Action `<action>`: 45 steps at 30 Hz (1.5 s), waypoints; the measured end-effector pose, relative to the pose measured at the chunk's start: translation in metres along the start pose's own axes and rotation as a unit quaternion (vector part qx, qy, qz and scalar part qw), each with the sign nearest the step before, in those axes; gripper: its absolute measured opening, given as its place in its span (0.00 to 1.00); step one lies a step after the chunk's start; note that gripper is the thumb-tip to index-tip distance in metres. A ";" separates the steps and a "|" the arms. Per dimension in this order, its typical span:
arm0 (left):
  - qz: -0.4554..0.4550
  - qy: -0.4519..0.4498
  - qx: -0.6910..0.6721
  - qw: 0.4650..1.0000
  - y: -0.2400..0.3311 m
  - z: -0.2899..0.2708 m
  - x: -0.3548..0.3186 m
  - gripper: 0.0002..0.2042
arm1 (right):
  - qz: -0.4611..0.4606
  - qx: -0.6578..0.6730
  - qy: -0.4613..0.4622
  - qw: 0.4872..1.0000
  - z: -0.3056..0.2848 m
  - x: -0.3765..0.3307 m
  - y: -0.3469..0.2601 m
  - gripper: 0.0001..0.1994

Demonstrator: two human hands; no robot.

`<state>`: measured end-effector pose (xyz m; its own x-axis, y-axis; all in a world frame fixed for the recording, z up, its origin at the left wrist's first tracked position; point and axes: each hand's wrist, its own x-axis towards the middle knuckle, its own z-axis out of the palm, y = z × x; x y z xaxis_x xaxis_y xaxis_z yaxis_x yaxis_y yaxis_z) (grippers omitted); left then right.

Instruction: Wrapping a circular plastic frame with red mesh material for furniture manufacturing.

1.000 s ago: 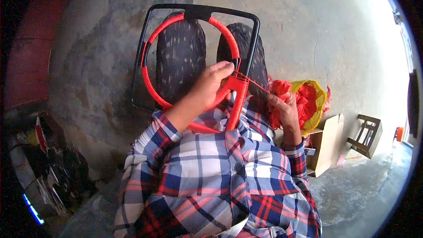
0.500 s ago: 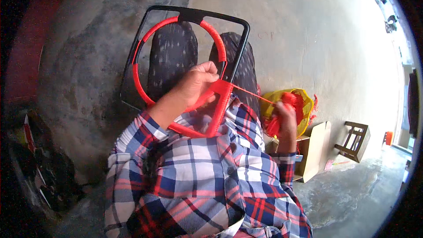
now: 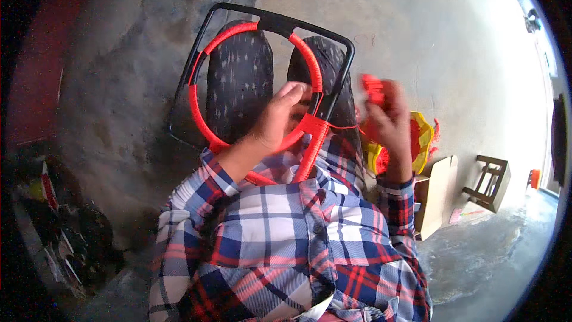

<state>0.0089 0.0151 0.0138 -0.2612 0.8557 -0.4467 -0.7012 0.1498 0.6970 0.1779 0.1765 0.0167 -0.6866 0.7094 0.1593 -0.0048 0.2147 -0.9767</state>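
Note:
A black metal frame (image 3: 322,32) with a round ring inside it rests over my knees. Red cord is wrapped closely round much of the ring (image 3: 309,55) and the near right corner, while short black stretches stay bare. My left hand (image 3: 277,120) reaches through the ring and closes on its right side, beside a bare stretch. A bundle of red cord (image 3: 373,88) is in my right hand (image 3: 390,120), raised right of the frame and slightly blurred. From the wrapped corner, a slack red strand (image 3: 343,126) runs toward that hand.
Behind my right forearm stands a yellow container (image 3: 425,137) with more red cord. Near it are an open cardboard box (image 3: 438,197) and a small wooden stool (image 3: 488,183). Dark clutter (image 3: 59,232) lies at the far left on the concrete floor.
My right hand has risen with the red cord bundle, and the strand has gone from taut to slack. My left hand has shifted from the wrapped corner to the ring's right side.

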 end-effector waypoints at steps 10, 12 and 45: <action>0.035 0.084 0.063 0.994 -0.008 -0.017 0.006 0.22 | -0.180 -0.295 0.042 0.937 0.038 0.003 0.011 0.15; 0.010 0.024 -0.052 0.998 -0.007 -0.011 0.005 0.25 | -0.174 -0.375 -0.063 0.908 0.032 -0.008 0.014 0.14; -0.018 -0.064 -0.085 0.994 0.002 0.001 0.007 0.17 | 0.127 0.461 0.188 0.858 -0.048 -0.039 -0.010 0.12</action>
<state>0.0069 0.0221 0.0126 -0.1558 0.9089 -0.3868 -0.8137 0.1039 0.5719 0.2395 0.1788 0.0275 -0.4677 0.8588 -0.2090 -0.5824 -0.4772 -0.6581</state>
